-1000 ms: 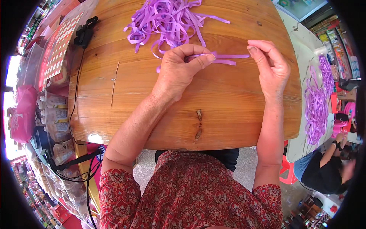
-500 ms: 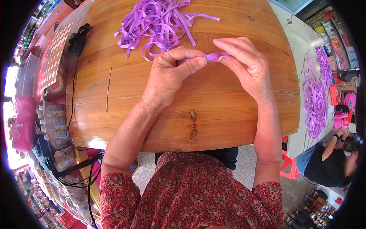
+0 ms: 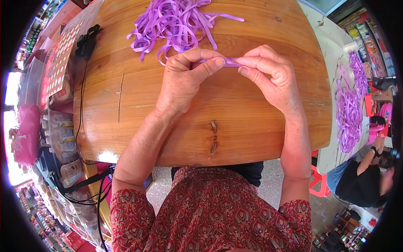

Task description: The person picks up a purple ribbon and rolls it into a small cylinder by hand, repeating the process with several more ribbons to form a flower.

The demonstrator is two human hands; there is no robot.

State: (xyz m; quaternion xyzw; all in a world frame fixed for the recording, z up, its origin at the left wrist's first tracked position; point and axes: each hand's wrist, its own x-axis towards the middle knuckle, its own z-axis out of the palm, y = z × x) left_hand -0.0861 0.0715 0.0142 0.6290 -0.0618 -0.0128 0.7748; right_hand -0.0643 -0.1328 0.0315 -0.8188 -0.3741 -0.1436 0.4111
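A short stretch of purple ribbon (image 3: 230, 62) runs between my two hands above the wooden table (image 3: 247, 134). My left hand (image 3: 189, 71) pinches it between thumb and curled fingers. On the other end, my right hand (image 3: 273, 75) has its thumb and fingertips closed on the ribbon. From behind my left hand a loop of ribbon trails toward a loose purple ribbon pile (image 3: 174, 25) at the far side of the table. Part of the ribbon inside my left hand is hidden by the fingers.
On a pale side table (image 3: 329, 143) at the right lies another ribbon heap (image 3: 349, 117). A thin brown twist of cord (image 3: 120, 96) lies on the left of the wooden table, beside a black cable (image 3: 79, 109). A person (image 3: 361, 180) is at the lower right.
The fingers of my right hand, raised and apart from the thumb before, have come down onto the ribbon. My left hand keeps its pinch and has barely moved.
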